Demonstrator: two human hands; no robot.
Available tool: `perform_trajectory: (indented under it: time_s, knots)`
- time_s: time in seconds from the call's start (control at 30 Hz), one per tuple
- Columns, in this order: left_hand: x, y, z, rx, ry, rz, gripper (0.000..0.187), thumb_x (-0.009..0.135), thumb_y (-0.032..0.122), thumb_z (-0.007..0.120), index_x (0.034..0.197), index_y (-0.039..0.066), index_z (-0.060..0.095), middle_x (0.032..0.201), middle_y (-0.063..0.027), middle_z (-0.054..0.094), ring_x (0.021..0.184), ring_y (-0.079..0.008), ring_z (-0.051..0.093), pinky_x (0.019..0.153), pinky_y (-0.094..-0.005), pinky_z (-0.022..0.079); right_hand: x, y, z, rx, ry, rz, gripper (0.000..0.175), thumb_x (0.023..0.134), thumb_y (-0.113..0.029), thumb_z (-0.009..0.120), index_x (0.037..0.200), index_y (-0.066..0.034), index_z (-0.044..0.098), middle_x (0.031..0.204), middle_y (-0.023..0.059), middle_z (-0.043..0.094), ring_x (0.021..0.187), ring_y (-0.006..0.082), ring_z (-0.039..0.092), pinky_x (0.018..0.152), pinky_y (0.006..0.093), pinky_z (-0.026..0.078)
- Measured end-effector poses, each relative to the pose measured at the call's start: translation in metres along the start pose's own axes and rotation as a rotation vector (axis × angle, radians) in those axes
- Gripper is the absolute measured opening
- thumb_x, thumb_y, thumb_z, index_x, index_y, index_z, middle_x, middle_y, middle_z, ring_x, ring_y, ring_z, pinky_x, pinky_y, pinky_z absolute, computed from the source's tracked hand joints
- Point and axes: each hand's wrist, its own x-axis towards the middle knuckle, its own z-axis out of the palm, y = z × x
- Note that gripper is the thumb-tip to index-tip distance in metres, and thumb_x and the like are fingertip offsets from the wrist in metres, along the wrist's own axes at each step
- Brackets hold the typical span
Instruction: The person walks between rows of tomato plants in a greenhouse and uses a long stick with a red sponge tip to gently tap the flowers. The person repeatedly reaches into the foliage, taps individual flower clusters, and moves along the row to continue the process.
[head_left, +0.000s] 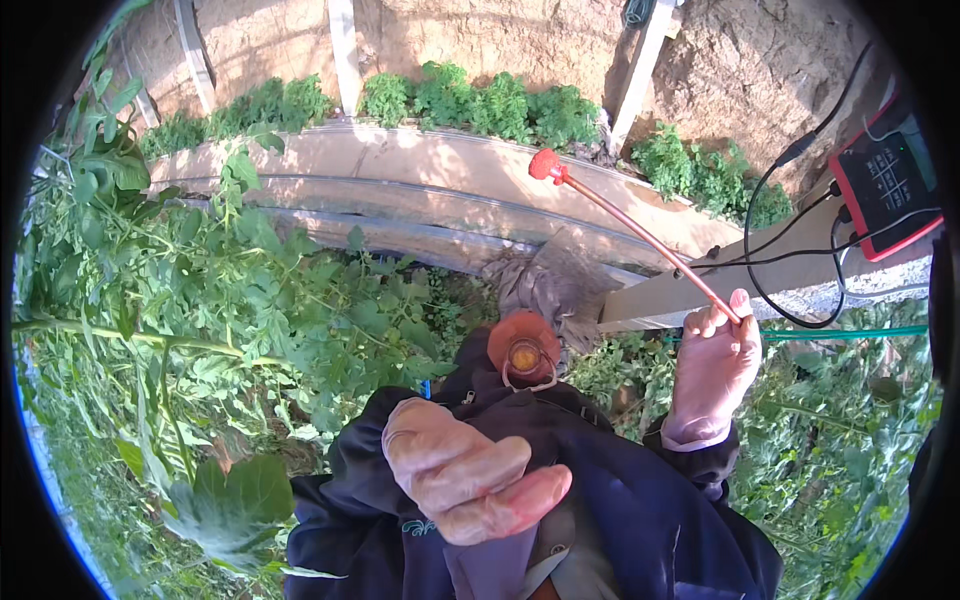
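Observation:
My right hand (714, 367), in a thin pale glove, grips the lower end of a thin reddish rod (645, 236). A red, rough-looking tip (546, 166) sits at the rod's far end, up and to the left. In front of my chest is my left hand (469, 476), gloved too, with its fingers curled and a reddish stain on one; I cannot tell whether anything is inside it. Between the hands and farther forward, a red container (517, 334) with a round opening and a wire loop is close to my dark jacket (622, 480). Something yellowish shows in its opening.
Leafy vine plants (247, 300) crowd the left, and more foliage (832, 427) grows at right. A red and black device (885, 184) with cables hangs by a pale post (675, 289). Grey cloth (559, 281) lies beside the post. A ledge (420, 154) runs below an earthen wall.

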Motion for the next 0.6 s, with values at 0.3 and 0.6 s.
perform_trajectory:
  time_s: [0.3, 0.6]
  knots:
    - [-0.047, -0.171, 0.118, 0.179, -0.275, -0.303, 0.021, 0.067, 0.006, 0.072, 0.084, 0.011, 0.06, 0.109, -0.0031, 0.057, 0.087, -0.0234, 0.061, 0.069, -0.0362, 0.05, 0.104, 0.041, -0.014, -0.043, -0.123, 0.007, 0.022, 0.092, -0.016, 0.051, 0.104, 0.0035, 0.054, 0.102, 0.0069, 0.057, 0.083, 0.0156, 0.052, 0.075, 0.0292, 0.041]
    - [-0.201, -0.445, 0.09, 0.587, -0.359, -0.953, 0.032, 0.069, -0.008, 0.059, 0.098, 0.006, 0.062, 0.112, -0.0149, 0.056, 0.098, -0.0284, 0.057, 0.083, -0.0335, 0.047, 0.307, 0.207, 0.065, -0.073, -0.18, 0.067, 0.023, 0.094, -0.016, 0.05, 0.106, 0.0038, 0.055, 0.104, 0.0092, 0.06, 0.088, 0.0159, 0.055, 0.08, 0.0288, 0.044]
